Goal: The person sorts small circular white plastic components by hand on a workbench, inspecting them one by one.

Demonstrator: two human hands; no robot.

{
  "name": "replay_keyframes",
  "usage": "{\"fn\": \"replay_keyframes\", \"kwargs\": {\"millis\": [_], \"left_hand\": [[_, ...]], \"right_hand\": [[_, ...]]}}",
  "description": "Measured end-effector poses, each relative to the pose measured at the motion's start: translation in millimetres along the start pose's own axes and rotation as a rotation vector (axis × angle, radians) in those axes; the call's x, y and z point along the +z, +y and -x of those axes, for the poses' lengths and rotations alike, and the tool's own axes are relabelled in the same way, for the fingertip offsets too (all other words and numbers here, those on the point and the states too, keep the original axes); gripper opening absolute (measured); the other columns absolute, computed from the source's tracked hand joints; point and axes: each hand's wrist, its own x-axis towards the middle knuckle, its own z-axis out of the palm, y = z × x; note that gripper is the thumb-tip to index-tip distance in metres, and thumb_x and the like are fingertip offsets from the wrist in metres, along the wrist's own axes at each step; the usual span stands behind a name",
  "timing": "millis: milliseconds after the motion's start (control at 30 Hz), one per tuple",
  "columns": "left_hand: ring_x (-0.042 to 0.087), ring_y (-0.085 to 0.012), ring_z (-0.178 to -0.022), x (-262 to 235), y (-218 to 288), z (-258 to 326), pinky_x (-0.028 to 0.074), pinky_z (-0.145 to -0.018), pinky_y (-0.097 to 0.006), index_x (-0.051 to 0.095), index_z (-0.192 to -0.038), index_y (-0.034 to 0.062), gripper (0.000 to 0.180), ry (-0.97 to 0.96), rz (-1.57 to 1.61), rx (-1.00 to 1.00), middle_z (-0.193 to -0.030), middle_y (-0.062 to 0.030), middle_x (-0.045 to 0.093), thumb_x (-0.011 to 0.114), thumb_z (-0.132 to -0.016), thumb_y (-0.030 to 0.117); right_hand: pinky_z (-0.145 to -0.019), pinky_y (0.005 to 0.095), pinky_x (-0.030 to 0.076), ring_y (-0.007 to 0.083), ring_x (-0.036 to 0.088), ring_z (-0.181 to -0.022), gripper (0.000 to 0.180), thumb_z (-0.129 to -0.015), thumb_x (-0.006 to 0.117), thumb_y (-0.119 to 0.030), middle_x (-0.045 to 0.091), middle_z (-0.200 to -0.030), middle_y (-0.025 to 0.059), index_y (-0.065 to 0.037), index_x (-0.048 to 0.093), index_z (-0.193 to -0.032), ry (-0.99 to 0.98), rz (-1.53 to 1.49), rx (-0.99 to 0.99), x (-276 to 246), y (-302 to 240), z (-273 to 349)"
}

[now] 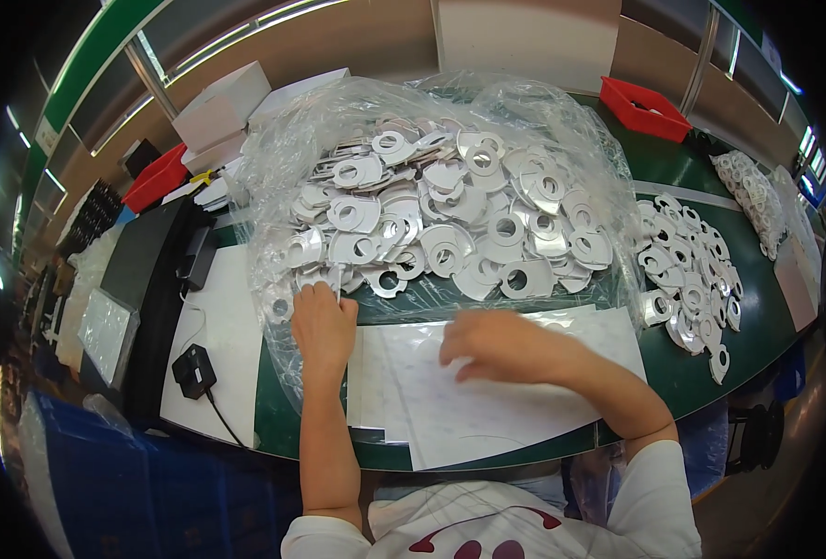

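A large heap of flat white and silvery plates with round holes (506, 226) lies on clear plastic sheeting (278, 200). My left hand (324, 326) is at the heap's near left edge. Its fingers are curled down and pinched on a small white plate (335, 278), mostly hidden by the fingertips. Over the white sheets (487, 419) in front of me hovers my right hand (506, 347), slightly blurred. Its fingers are bent, the thumb stands apart from them, and nothing shows between them.
A smaller pile of holed plates (688, 270) sits on the green table (758, 270) at right. Behind it are a red bin (644, 109) and a bag of parts (753, 197). On the left are a black adapter (194, 371), a dark box (152, 270), another red bin (155, 179) and white boxes (222, 104).
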Motion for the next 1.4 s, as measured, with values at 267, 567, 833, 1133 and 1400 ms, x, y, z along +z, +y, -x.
{"fn": "replay_keyframes", "kwargs": {"millis": [267, 567, 833, 1133, 1400], "left_hand": [[0.058, -0.0252, -0.083, -7.5, 21.0, -7.1, 0.046, -0.076, -0.036, 0.054, -0.075, 0.0008, 0.019, -0.160, 1.072, -0.104, -0.095, -0.0150, 0.061, 0.064, -0.082, 0.016], [0.054, -0.0347, -0.111, -5.4, 65.1, 15.5, 0.047, -0.087, -0.043, 0.057, -0.083, 0.0066, 0.045, -0.719, 2.398, -0.629, -0.124, -0.0212, 0.054, 0.035, -0.095, 0.044], [0.058, -0.0219, -0.090, 43.8, 71.1, 33.1, 0.049, -0.072, -0.034, 0.052, -0.112, 0.0108, 0.043, -0.739, 2.313, -0.732, -0.107, -0.0118, 0.060, 0.034, -0.099, 0.048], [0.056, -0.0082, -0.090, 49.7, 81.2, 39.4, 0.050, -0.076, -0.026, 0.050, -0.114, 0.0093, 0.030, -0.720, 1.768, -0.531, -0.098, 0.0001, 0.059, 0.065, -0.089, 0.016], [0.059, -0.0244, -0.103, 36.2, 84.3, 39.0, 0.050, -0.087, -0.039, 0.049, -0.115, 0.0078, 0.041, -0.773, 2.202, -0.327, -0.116, -0.0092, 0.055, 0.030, -0.101, 0.041]], "right_hand": [[-0.078, 0.0391, 0.044, 0.0301, 0.052, -0.094, 0.027, -0.068, 0.073, -0.014, 0.054, -0.090, 0.0093, -0.004, 0.056, -0.086, -0.066, 0.111, 0.097, 26.5, 11.0, -9.1], [-0.083, 0.0373, 0.046, 0.0289, 0.053, -0.096, 0.029, -0.063, 0.077, -0.009, 0.057, -0.093, 0.0090, -0.005, 0.060, -0.086, -0.177, 0.047, 0.288, 12.8, 22.3, -9.6], [-0.073, 0.0370, 0.050, 0.0297, 0.058, -0.089, 0.016, -0.068, 0.067, -0.007, 0.059, -0.089, 0.0136, -0.001, 0.061, -0.081, 0.049, 0.415, 0.045, 30.0, 11.2, 0.8], [-0.061, 0.0372, 0.048, 0.0259, 0.059, -0.072, 0.008, -0.078, 0.062, -0.006, 0.059, -0.077, 0.0078, -0.005, 0.056, -0.083, 0.116, 0.104, -0.074, -12.5, -24.6, 8.4], [-0.068, 0.0265, 0.048, 0.0125, 0.059, -0.075, 0.017, -0.081, 0.067, -0.005, 0.061, -0.083, 0.0033, -0.005, 0.055, -0.094, 0.498, -0.466, 0.117, -34.5, 9.2, 4.5]]}}
